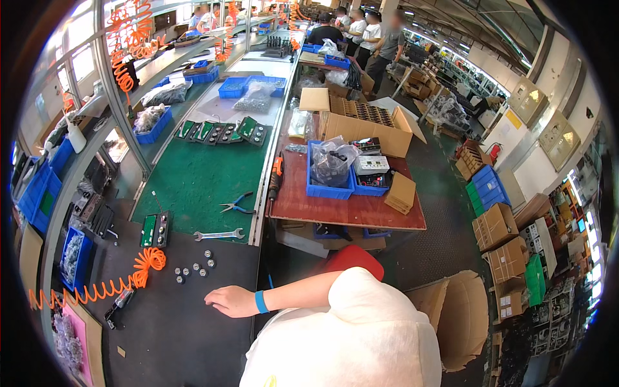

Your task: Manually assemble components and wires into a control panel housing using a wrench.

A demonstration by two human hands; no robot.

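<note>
My right hand [232, 301], with a blue band on its wrist, rests on the black work mat [193, 342]. Its fingers are loosely bent and slightly apart, with nothing visible in them. Just beyond the fingertips lie several small silver nuts [196, 266]. Farther off, an open-ended wrench [219, 234] lies across the edge of the green mat [187, 200]. A green circuit board unit with dark round parts [155, 229] sits left of the wrench. Blue-handled pliers [237, 204] lie on the green mat. My left hand is out of view.
An orange coiled hose [97, 291] crosses the left side near a dark hand tool [118, 307]. More board units [222, 132] stand farther along. On the red-brown table [361, 213] are blue bins [330, 190] and a carton [374, 137]. Other people stand at the back.
</note>
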